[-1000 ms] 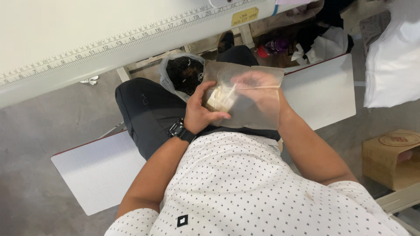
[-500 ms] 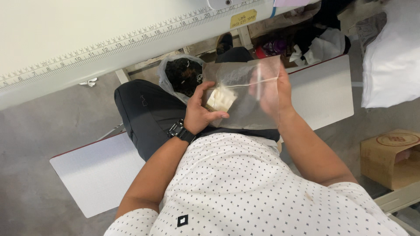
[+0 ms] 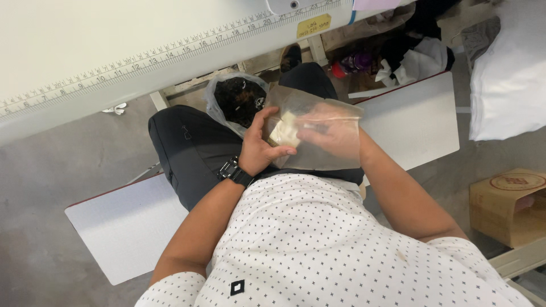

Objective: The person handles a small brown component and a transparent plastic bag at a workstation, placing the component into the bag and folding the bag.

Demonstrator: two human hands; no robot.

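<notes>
I hold a clear plastic bag (image 3: 318, 156) over my lap with both hands. My left hand (image 3: 259, 148) grips the bag from the left side, its fingers curled around a small pale cream piece (image 3: 284, 132) inside. My right hand (image 3: 333, 136) is behind or inside the clear film, seen blurred through it, and pinches the bag near the pale piece. A black watch (image 3: 234, 170) sits on my left wrist. My legs in dark trousers (image 3: 193, 148) are below the bag.
A white table with a ruler strip (image 3: 142, 54) runs along the top. White boards (image 3: 125, 227) (image 3: 412, 122) lie left and right of my legs. A plastic bag of dark stuff (image 3: 239, 99) sits by my knee. Cardboard box (image 3: 512, 204) at right; white fabric (image 3: 509, 74) upper right.
My right hand has slid down from the bag's top edge to its middle, now seen through the film. The bag has dropped a little lower. The left hand keeps its grip.
</notes>
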